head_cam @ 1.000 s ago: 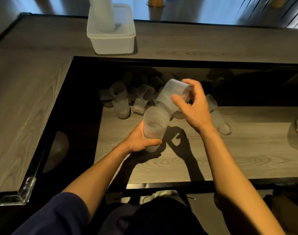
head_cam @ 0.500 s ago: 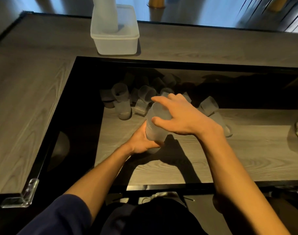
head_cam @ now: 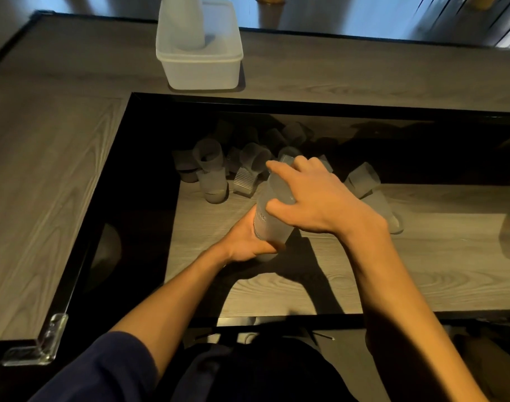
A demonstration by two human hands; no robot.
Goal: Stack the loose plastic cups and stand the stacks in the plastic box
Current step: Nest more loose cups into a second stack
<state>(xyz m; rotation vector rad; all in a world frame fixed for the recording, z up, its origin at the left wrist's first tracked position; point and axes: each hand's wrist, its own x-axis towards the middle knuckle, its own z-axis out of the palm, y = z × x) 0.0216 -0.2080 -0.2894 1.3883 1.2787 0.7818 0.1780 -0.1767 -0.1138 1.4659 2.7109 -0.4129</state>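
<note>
Head camera: both hands, left hand [head_cam: 245, 242] and right hand [head_cam: 314, 198], clamp a cup stack [head_cam: 272, 216], hiding its top; shadowed loose cups [head_cam: 210, 166] blur behind.

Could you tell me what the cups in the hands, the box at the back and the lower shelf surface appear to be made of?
Held cups: apparently frosted translucent plastic, since light glows through the cloudy walls; fine ribbing shows near the rim.
Box: milky semi-opaque plastic with a smooth matte look and rounded corners.
Shelf surface: grey wood grain with a matte finish; whether it is real wood or laminate cannot be told.
</note>
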